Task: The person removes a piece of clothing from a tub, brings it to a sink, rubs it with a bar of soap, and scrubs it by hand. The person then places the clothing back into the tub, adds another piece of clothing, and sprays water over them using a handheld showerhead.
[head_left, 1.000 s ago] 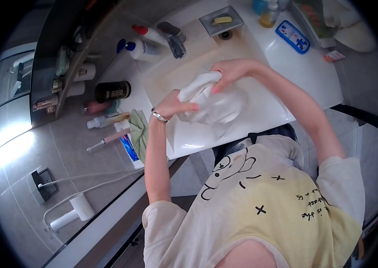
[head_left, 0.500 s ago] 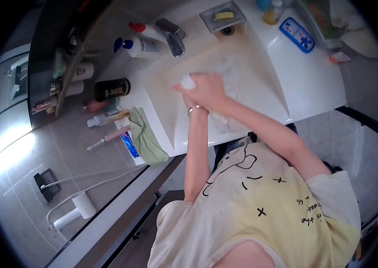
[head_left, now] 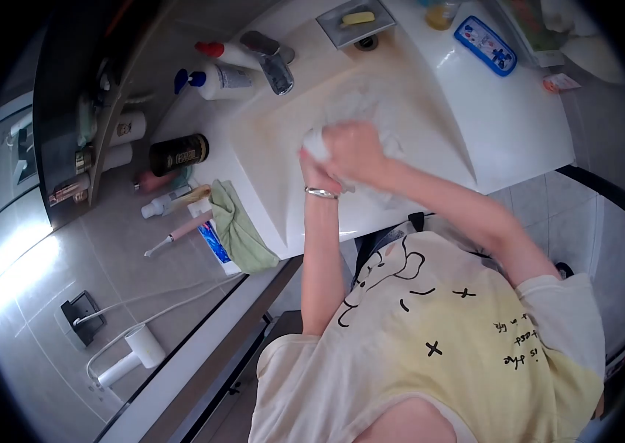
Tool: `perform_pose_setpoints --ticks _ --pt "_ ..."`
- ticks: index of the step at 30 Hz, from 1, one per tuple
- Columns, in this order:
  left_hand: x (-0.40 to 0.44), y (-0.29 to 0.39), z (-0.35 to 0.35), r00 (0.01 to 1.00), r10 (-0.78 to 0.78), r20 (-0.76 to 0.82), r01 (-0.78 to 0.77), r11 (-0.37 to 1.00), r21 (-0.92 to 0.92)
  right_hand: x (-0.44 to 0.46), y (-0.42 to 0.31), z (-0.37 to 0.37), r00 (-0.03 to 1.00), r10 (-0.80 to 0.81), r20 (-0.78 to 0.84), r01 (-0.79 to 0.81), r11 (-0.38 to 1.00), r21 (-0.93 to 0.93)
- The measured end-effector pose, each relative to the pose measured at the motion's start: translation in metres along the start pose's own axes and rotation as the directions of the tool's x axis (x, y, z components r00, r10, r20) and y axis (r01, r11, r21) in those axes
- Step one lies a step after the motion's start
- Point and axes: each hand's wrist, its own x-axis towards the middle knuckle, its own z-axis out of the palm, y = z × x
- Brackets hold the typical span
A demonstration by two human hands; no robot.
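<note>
White cloth (head_left: pixel 315 145) is bunched between the person's two hands, low over the sink (head_left: pixel 264 133). The right hand (head_left: pixel 355 151) is clenched round it, knuckles up, and the arm comes across from the right side. The left hand (head_left: pixel 312 173), a silver bracelet (head_left: pixel 322 193) at its wrist, grasps the same bundle from the other side, though the right hand hides part of its fingers. Both hands look a little blurred. Something pale spreads in the basin just beyond them, too smeared for me to tell whether it is more fabric or suds

Past the hands, the metal tap (head_left: pixel 275 70) leans over the basin, with a white bottle with a blue pump (head_left: pixel 225 81) near it. At the far rim sits a grey dish (head_left: pixel 335 28) holding yellow soap (head_left: pixel 358 18). A blue case (head_left: pixel 485 46) lies on the white surface (head_left: pixel 516 129) to the right. Over on the left, a green towel (head_left: pixel 241 229) lies rumpled beside the sink, close to a pink toothbrush (head_left: pixel 188 227), and a black container (head_left: pixel 179 153) is farther up
</note>
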Motion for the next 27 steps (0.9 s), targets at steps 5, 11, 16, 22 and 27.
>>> perform_pose_setpoints --ticks 5,11,16,22,27 --pt "-0.004 -0.008 0.046 0.899 0.009 -0.438 0.090 0.975 0.205 0.007 0.028 0.008 0.998 0.053 0.038 -0.053 0.999 0.002" --pt "-0.004 -0.003 0.001 0.976 0.018 -0.219 0.016 0.988 0.152 -0.004 0.011 -0.005 0.996 -0.040 0.076 0.036 0.998 0.057" --pt "0.006 -0.002 0.043 0.939 -0.083 -0.333 0.126 0.986 0.109 0.014 0.036 -0.006 0.999 0.026 0.045 -0.024 0.999 -0.044" --pt "0.000 -0.002 0.051 0.911 -0.064 -0.408 0.125 0.984 0.124 0.009 0.037 -0.001 0.998 -0.068 0.018 0.068 0.998 0.016" --pt "0.007 -0.001 -0.003 0.994 -0.098 0.054 0.098 0.995 -0.001 -0.008 0.007 -0.011 0.977 -0.209 -0.049 0.213 0.970 0.116"
